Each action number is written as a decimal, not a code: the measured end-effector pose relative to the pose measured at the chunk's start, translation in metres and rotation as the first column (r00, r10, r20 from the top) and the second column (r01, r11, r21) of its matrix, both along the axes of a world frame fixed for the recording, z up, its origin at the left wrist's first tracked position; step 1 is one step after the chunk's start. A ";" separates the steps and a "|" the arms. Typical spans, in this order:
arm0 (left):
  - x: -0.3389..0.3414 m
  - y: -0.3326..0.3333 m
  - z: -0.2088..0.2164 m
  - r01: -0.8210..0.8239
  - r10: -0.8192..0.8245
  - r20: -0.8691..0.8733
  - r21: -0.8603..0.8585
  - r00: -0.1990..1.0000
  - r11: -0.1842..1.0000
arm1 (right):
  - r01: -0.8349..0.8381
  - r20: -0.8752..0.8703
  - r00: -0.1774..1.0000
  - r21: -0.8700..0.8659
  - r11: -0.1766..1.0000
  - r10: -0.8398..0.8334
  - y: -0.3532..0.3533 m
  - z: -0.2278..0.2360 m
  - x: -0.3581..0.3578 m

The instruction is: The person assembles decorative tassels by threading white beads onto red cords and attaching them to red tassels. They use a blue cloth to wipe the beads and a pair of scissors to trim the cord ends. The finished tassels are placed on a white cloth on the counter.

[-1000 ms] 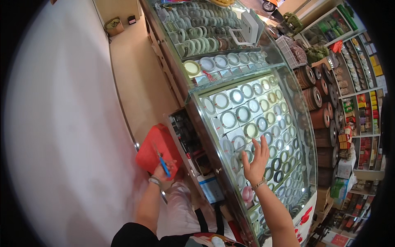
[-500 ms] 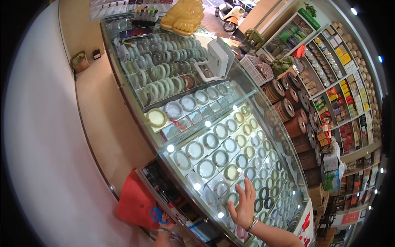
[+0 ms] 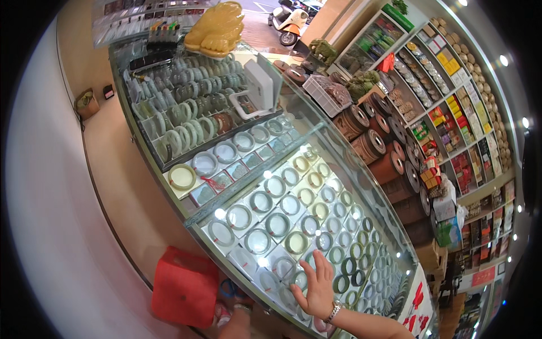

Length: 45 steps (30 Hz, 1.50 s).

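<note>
My right hand (image 3: pixel 314 291), with a metal watch or bracelet (image 3: pixel 335 311) at the wrist, is held over the glass counter top with fingers spread and nothing in them. Below the glass lie rows of pale green and white bangles (image 3: pixel 297 242) on white squares. My left hand (image 3: pixel 241 295) is low beside the counter's near edge, partly in shadow. It seems to grip a blue looped thing (image 3: pixel 227 288), whose kind I cannot make out. A red plastic stool (image 3: pixel 185 288) stands just left of that hand.
On the counter are a tray of upright bangles (image 3: pixel 183 135), a white device on a stand (image 3: pixel 261 85) and a yellow hand-shaped carving (image 3: pixel 215 29). Dark round containers (image 3: pixel 370 144) and stocked shelves (image 3: pixel 457 124) stand beyond. A white wall (image 3: pixel 39 186) curves along the left.
The view has shifted, moving the counter leftward. My right hand stays open over the glass. The red stool shows more fully, and the shelf or drawer of dark items by my left hand no longer shows.
</note>
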<state>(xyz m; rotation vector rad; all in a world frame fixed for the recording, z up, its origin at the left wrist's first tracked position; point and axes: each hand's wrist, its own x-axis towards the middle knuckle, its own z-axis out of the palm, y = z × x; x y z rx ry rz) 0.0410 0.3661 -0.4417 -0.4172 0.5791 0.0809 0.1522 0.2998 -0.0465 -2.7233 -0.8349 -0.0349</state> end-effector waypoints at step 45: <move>-0.274 -0.647 0.493 -0.533 -0.992 0.045 0.846 0.116 -0.024 | 0.670 -0.414 0.519 0.741 0.054 -0.748 -0.677 0.119 -0.482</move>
